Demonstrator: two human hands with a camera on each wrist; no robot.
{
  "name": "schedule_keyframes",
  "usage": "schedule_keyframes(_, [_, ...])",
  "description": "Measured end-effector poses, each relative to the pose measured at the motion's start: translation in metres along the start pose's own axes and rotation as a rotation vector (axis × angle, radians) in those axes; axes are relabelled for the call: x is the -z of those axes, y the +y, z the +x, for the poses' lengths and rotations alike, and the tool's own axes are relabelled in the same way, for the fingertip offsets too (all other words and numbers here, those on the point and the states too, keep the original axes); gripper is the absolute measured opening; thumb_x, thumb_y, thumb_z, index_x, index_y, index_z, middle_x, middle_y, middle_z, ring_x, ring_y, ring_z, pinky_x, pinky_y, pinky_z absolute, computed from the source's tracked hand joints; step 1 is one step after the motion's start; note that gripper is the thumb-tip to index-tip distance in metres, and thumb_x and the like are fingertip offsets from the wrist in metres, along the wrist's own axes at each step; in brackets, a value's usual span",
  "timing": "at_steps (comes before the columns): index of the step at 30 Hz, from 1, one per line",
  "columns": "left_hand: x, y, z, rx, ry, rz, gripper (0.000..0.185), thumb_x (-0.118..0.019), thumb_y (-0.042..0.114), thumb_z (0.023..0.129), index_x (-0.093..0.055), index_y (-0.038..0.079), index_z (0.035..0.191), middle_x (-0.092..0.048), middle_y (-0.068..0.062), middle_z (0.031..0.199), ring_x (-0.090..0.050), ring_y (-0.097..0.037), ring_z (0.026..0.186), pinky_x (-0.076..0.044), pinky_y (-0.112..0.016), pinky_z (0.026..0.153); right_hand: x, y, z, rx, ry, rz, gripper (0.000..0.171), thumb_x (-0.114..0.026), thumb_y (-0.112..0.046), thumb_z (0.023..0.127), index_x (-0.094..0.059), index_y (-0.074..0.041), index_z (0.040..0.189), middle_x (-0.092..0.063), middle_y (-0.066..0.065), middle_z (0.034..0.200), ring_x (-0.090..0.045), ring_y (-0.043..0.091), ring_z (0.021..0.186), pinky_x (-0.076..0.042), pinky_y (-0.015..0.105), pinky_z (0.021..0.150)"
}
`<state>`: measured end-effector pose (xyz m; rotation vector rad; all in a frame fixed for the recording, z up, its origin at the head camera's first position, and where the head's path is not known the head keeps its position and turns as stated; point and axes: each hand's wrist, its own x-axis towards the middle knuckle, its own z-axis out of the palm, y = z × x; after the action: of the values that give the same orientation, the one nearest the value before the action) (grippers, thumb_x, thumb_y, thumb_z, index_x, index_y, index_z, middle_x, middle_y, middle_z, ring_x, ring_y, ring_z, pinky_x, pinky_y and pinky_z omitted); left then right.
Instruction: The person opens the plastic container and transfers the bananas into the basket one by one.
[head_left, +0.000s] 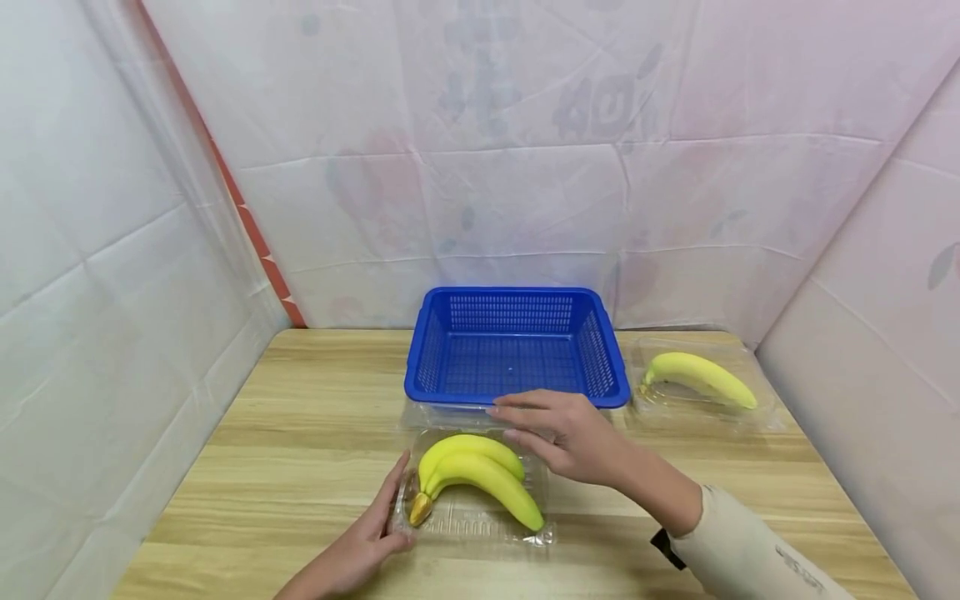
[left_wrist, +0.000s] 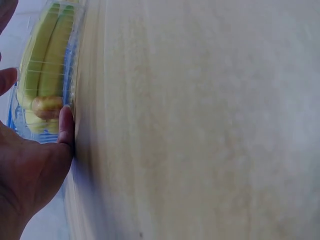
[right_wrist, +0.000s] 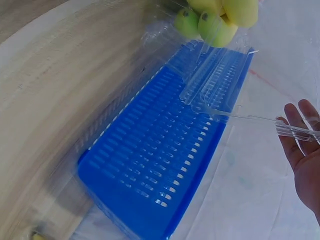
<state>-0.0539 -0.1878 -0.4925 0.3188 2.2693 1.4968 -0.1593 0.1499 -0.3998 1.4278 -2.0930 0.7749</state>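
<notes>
A clear plastic clamshell box [head_left: 480, 527] lies on the table with a pair of yellow bananas [head_left: 480, 475] in it, their golden stem end toward the left. My left hand [head_left: 367, 537] holds the box's left end, fingers along the side and thumb at the near corner. In the left wrist view that thumb [left_wrist: 66, 127] touches the plastic beside the stem. The lid [head_left: 450, 414] is raised at the box's far side, where my right hand [head_left: 573, 437] reaches over its right part. Across the straight fingers [right_wrist: 295, 127] runs the lid's edge in the right wrist view.
Just behind the box sits a blue perforated basket [head_left: 517, 403] with nothing in it. At the right, another clear box [head_left: 675, 408] contains a single banana [head_left: 701, 375]. Pale cloth walls [head_left: 525, 208] enclose the wooden table [head_left: 300, 433] at the back and sides.
</notes>
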Motion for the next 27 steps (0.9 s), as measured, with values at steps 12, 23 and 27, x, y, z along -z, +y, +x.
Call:
schedule_keyframes(12, [0.001, -0.002, -0.002, -0.006, -0.002, -0.016, 0.103, -0.075, 0.028, 0.099, -0.002, 0.035, 0.171, -0.016, -0.029, 0.176, -0.025, -0.052, 0.160, -0.044, -0.031, 0.117, 0.001, 0.011, 0.010, -0.257, -0.016, 0.252, 0.030, -0.072, -0.005, 0.099, -0.079, -0.013, 0.127, -0.082, 0.003, 0.123, -0.078, 0.024, 0.115, -0.066, 0.039, 0.090])
schedule_keyframes(23, [0.003, -0.003, 0.001, -0.013, 0.025, -0.047, 0.100, -0.078, 0.025, 0.097, -0.010, 0.030, 0.170, -0.030, -0.027, 0.172, -0.035, -0.046, 0.155, -0.050, -0.018, 0.102, 0.005, 0.011, 0.019, -0.483, -0.067, 0.385, 0.027, -0.068, -0.016, 0.105, -0.078, -0.017, 0.130, -0.081, 0.004, 0.124, -0.072, 0.008, 0.093, -0.058, 0.026, 0.072])
schedule_keyframes(27, [0.004, -0.003, 0.001, -0.019, 0.009, -0.055, 0.100, -0.078, 0.025, 0.097, -0.010, 0.031, 0.170, -0.029, -0.027, 0.172, -0.035, -0.046, 0.155, -0.049, -0.018, 0.104, 0.008, 0.013, 0.022, -0.595, -0.093, 0.415, 0.027, -0.069, -0.023, 0.106, -0.078, -0.021, 0.131, -0.080, 0.001, 0.129, -0.075, 0.012, 0.107, -0.060, 0.027, 0.078])
